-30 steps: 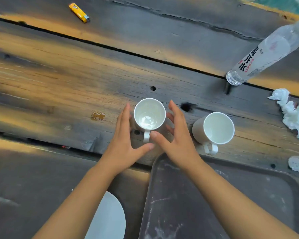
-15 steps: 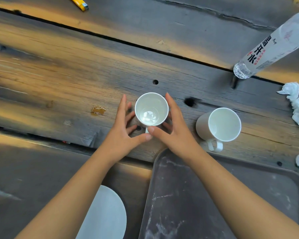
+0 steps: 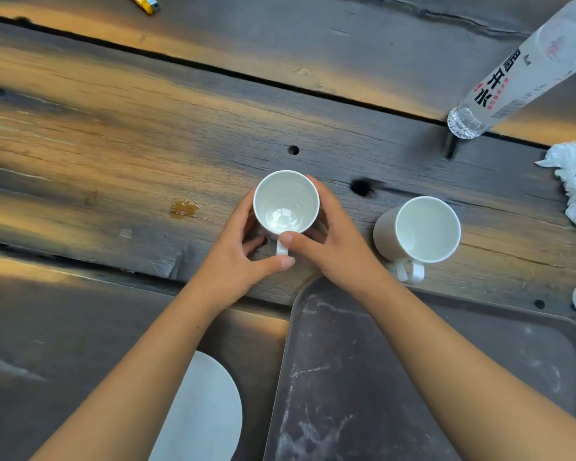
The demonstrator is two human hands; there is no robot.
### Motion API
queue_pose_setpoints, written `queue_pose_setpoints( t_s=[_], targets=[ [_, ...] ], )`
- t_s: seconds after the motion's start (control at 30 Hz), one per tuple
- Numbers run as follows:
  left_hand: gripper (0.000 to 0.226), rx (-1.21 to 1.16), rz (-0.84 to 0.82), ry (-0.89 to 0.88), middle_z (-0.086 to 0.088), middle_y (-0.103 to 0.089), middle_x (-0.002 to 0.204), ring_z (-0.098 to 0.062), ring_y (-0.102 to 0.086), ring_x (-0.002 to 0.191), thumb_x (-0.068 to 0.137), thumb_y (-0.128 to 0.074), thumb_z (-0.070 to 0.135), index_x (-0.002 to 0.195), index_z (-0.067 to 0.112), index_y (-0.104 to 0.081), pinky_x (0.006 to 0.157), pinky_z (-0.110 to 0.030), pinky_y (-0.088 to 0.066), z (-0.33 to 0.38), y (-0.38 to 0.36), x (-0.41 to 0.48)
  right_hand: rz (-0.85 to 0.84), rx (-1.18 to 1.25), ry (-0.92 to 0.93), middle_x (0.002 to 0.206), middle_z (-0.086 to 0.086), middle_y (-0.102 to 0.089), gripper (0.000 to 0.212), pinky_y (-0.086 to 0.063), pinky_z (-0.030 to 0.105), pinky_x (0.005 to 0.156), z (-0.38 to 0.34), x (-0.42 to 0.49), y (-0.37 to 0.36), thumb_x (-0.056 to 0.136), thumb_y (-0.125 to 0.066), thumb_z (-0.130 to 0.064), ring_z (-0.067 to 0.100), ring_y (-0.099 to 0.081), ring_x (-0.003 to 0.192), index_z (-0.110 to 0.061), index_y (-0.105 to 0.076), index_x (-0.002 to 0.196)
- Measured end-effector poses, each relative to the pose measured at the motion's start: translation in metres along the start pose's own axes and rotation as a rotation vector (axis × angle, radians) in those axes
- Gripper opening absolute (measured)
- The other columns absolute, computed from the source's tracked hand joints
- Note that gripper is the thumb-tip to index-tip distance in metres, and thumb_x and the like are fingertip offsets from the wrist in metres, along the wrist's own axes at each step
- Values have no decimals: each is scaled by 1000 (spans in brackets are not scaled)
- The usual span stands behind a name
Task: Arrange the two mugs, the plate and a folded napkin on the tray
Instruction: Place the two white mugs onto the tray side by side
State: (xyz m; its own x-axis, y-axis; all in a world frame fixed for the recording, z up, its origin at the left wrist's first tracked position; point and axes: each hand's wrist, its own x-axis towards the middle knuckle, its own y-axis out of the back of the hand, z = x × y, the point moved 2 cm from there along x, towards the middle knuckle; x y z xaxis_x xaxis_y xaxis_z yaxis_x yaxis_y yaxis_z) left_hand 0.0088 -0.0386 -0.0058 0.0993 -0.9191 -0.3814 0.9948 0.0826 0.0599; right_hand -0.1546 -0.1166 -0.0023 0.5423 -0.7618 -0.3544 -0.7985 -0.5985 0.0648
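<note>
A small white ceramic mug (image 3: 285, 204) stands upright and empty on the wooden planks, handle toward the person, cupped on both sides. A second white ceramic mug (image 3: 419, 229), also empty, stands apart to its right. The dark scuffed plastic tray (image 3: 363, 387) lies bare just nearer; a round white plate (image 3: 203, 414) sits left of it

Single view, head-mounted, wide-angle. Looks steeply down and forward over the wooden counter (image 3: 147, 134), near enough that both forearms enter from the bottom edge. Counter planks run slantwise across the frame, bending toward the edges. Near counter edge not visible. No second view, so no overlap to note.
</note>
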Motion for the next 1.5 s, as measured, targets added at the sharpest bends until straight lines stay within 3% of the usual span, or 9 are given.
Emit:
queue_pose_setpoints(
  t_s=[0.17,0.37,0.53,0.7,1.0,1.13,1.3,1.5],
  targets=[
    [100,5,3,-1,16,-53,149,-10,-50,141,74,-86,13,154,41,-33,118,-47,-41,9,-8,-16,21,-27,22,145,-11,-52,80,-46,43,113,-6,-17,4,84,-81,-18,10,-50,137,-29,-39,151],
    [101,-17,0,-1,11,-51,151,-15,-50,142,73,-86,15,155,38,-33,116,-48,-43,10,-27,-47,34,-68,22,154,-5,-45,90,-39,51,117,-7,-53,5,80,-81,-30,19,-41,145,-26,-33,155],
    [99,38,-38,-44,10,-47,155,-18,-45,145,75,-88,20,156,35,-32,113,-47,-42,10,-48,-67,61,-78,41,155,-11,-43,91,-41,47,115,0,-89,16,81,-81,-31,16,-40,146,-28,-31,156],
    [102,48,-89,-34,12,-44,156,-14,-43,146,74,-89,18,156,34,-31,117,-31,-40,9,-73,-81,124,-103,38,157,-16,-39,93,-41,46,116,14,-125,29,81,-81,-36,13,-38,148,-36,-27,157],
    [107,1,-135,64,20,-43,156,-3,-45,142,70,-89,22,157,37,-29,114,-18,-38,-7,-122,-102,173,-154,-40,159,-16,-37,94,-39,50,116,42,-171,52,79,-80,-42,11,-33,150,-39,-26,157],
    [106,49,-157,87,19,-41,157,-4,-42,144,72,-90,23,157,37,-28,117,-23,-37,-11,-131,-102,159,-145,-38,160,-13,-36,95,-39,51,117,51,-178,60,80,-81,-38,15,-32,151,-33,-27,157],
    [105,110,-132,102,18,-40,157,-8,-40,147,74,-91,24,157,35,-28,119,-46,-38,-16,-136,-105,138,-136,-38,160,-17,-36,94,-39,49,117,57,-180,62,81,-80,-37,12,-32,150,-33,-26,158],
    [105,149,-108,123,20,-40,157,-6,-39,147,74,-91,26,157,34,-27,119,-47,-37,-21,-138,-108,123,-87,-35,157,-17,-40,93,-42,37,116,64,-180,63,82,-82,-30,11,-36,148,-33,-28,158]
  ],
)
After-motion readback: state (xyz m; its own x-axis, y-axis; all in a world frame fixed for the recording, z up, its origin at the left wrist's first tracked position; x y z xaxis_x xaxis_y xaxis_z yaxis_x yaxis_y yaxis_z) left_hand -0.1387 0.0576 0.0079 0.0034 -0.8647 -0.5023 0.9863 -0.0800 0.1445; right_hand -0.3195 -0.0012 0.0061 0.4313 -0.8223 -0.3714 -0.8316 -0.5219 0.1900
